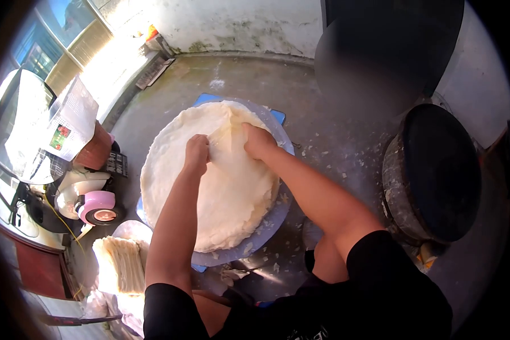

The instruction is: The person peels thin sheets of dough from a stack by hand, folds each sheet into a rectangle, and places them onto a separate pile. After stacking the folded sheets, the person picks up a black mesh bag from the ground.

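Thick, round, cream-coloured sheet pile (209, 198) lies on bluish round board (273, 226), under both hands; yellowish fold (226, 136) between left hand (197, 153) and right hand (258, 140), nearer right; fingers curled, grip unclear.

A broad, round, cream-white pile of thin, soft, dough-like sheets (178, 198) is lying flat on a pale bluish, round base (212, 259), covering most of it. Its edge is looking ragged and flaky. Across its far part, a thin, translucent, pale-yellow sheet (225, 139) is wrinkling into soft folds.
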Tool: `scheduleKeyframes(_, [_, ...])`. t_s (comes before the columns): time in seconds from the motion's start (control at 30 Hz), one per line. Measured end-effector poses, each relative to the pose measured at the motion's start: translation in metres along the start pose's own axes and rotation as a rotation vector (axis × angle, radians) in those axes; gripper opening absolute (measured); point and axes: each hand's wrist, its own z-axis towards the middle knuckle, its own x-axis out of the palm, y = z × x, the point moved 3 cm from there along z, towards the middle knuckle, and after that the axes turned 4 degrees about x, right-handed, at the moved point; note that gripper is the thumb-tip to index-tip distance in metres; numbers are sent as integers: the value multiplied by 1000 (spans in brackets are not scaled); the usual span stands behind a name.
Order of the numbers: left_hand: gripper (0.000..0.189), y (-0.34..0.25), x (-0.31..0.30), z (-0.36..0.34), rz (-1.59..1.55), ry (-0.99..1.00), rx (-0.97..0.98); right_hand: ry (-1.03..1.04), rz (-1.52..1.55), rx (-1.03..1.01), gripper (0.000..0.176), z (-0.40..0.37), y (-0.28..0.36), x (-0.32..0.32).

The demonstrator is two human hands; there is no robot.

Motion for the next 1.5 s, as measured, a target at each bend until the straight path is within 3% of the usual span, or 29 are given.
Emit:
scheduleKeyframes(0.03, [11, -6, -16, -2, 6, -21, 0, 118, 44, 141, 74, 0, 2, -6])
scheduleKeyframes(0.13, [12, -3, -84, 13, -38, -6, 0, 250, 210, 236, 81, -2, 7, -20])
scheduleKeyframes(0.2, [12, 8, -115, 24, -232, -84, -10, 240, 221, 234, 81, -3, 9, -21])
scheduleKeyframes(0.3, [18, 0, -143, 13, -214, -27, -14, 233, 201, 240, 81, -6, 12, -22])
scheduleKeyframes(0.37, [25, 11, -156, 21, -261, 61, 5, 195, 106, 222, 62, -10, 19, -24])
scheduleKeyframes(0.4, [25, 2, -147, 10, -260, 56, 6, 198, 108, 218, 62, -9, 19, -21])
scheduleKeyframes(0.47, [27, -25, -116, -20, -164, 42, -69, 161, -3, 167, 66, -4, 15, -13])
scheduleKeyframes(0.5, [37, -22, -118, -16, -19, 81, -127, 164, -5, 163, 66, -2, 14, -7])
scheduleKeyframes(0.63, [30, -19, -135, 0, 272, 70, -39, 111, -47, 11, 58, -5, 21, 4])
scheduleKeyframes(0.7, [25, -35, -145, -5, 71, 18, 38, 148, -61, -3, 54, -7, 23, 5])
scheduleKeyframes(0.77, [24, -44, -162, -14, 70, -2, 51, 141, -71, -1, 46, -9, 24, 3])
scheduleKeyframes(0.87, [22, -44, -200, -27, 31, -28, 65, 155, -23, 50, 58, -1, 17, 9])
scheduleKeyframes(1.13, [26, -47, -298, -93, -109, -241, 90, 160, -64, 27, 54, -3, 21, 10])
scheduleKeyframes(1.5, [28, -52, -403, -172, -246, -384, 202, 107, -51, 21, 53, -3, 16, 15])
